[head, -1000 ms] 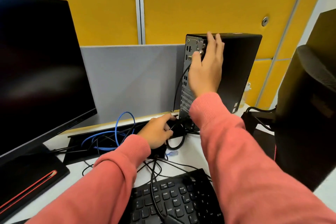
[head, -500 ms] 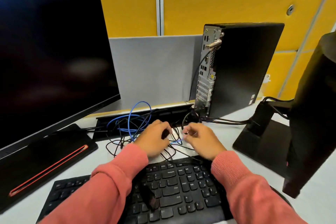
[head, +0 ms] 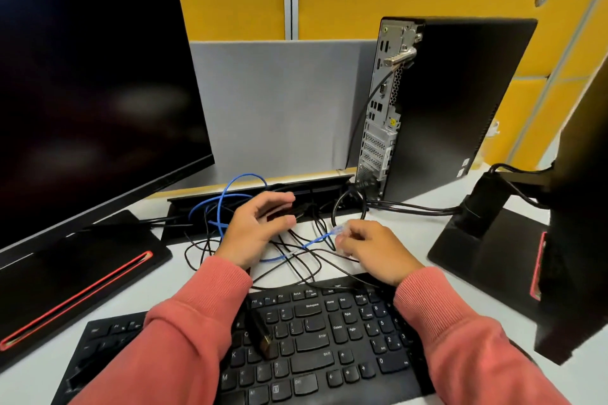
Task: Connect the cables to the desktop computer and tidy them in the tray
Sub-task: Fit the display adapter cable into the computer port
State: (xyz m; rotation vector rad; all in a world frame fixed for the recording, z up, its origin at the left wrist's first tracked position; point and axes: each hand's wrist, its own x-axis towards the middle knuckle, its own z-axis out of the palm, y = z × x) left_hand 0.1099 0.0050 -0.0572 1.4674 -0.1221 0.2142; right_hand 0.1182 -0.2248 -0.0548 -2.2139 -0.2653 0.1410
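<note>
The black desktop computer (head: 454,102) stands upright at the back right, its port panel facing left, with one black cable (head: 365,108) plugged in high on the panel. My right hand (head: 371,248) pinches the clear plug of the blue network cable (head: 230,194) just above the desk. My left hand (head: 255,228) hovers with loosely spread fingers over a tangle of thin black cables (head: 296,260). The blue cable loops back into the black cable tray (head: 316,184) along the desk's rear edge. A loose black plug (head: 261,335) lies on the keyboard.
A large dark monitor (head: 92,82) on a black base (head: 75,276) fills the left. A second monitor's stand (head: 483,240) sits at the right. The black keyboard (head: 312,339) lies in front. A grey partition (head: 279,108) backs the desk.
My right hand left the computer's rear panel, came down to the desk and took the blue cable's plug. My left hand let go of the black cable and opened. The view shifted left.
</note>
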